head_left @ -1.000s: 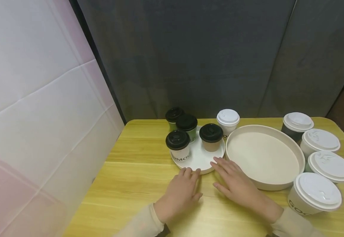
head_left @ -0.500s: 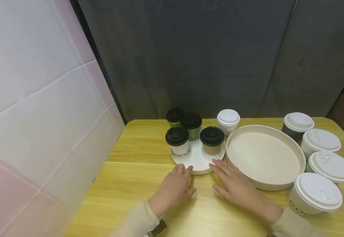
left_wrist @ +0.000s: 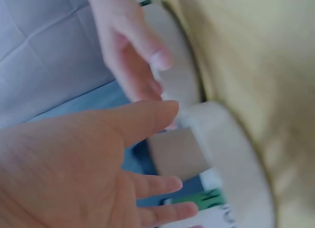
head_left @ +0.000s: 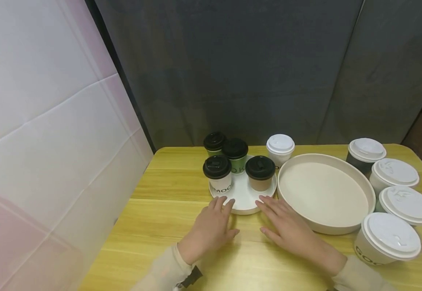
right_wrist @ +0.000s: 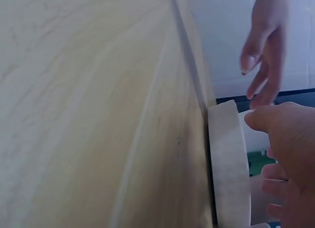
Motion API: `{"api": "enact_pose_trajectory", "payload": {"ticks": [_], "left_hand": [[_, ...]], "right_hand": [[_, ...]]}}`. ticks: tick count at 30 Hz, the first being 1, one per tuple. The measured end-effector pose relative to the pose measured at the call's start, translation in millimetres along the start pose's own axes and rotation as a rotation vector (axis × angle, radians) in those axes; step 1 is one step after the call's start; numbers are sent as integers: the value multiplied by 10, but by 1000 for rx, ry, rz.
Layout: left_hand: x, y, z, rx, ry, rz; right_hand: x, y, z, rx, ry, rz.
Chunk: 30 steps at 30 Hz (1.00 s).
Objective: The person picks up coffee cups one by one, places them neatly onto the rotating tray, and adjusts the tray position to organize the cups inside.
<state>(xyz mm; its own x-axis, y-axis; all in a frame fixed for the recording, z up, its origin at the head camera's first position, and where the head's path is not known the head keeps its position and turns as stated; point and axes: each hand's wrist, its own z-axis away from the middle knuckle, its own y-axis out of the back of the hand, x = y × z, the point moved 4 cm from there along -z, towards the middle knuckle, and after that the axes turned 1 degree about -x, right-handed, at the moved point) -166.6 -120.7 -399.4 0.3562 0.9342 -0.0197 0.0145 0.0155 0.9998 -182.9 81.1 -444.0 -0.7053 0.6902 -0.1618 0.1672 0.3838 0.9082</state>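
Holds left grip and right grip unclenched, fingers relaxed, at the near rim of the plate, just ahead of both; has black-lidded cups beyond, tray beside right grip.

Nearer cups hide the base of the rear cup, toward the white plate's eleven o'clock. In the left wrist view, the right hand is blurred, cut off around eleven o'clock.
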Motion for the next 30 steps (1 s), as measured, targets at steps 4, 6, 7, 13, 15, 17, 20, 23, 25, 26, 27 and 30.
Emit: {"api": "enact_pose_trajectory", "payload": {"ticks": [4,6,7,13,15,17,20,23,25,26,27,30], "left_hand": [[-59,249,-31,61,-15,59],[-91,415,-53,92,-24,78],[-107,503,-68,107,-26,85],[-242,967,-236,180,-23,118],[-295,1093,-313,196,-19,131],[-341,1203,-398,203,-1,133],[-406,1329,-548,185,31,132],[-480,1402,-732,137,82,147],[-544,1422,-866,99,125,162],[-575,1428,-932,78,145,171],[-609,1431,-997,59,163,182],[-720,1426,-1187,11,209,212]], "right_hand": [[-24,47,-39,2,-6,-34],[-48,86,-74,-1,-14,-65],[-64,111,-98,-1,-19,-88],[-176,295,-345,-6,-61,-247],[-222,367,-470,-4,-72,-304],[-282,450,-601,0,-90,-356],[-347,563,-805,3,-123,-433],[-362,668,-1007,-4,-176,-499],[-331,717,-1146,-24,-223,-552],[-305,734,-1215,-34,-247,-575],[-274,748,-1282,-44,-272,-599],[-169,778,-1489,-60,-332,-666]]}}
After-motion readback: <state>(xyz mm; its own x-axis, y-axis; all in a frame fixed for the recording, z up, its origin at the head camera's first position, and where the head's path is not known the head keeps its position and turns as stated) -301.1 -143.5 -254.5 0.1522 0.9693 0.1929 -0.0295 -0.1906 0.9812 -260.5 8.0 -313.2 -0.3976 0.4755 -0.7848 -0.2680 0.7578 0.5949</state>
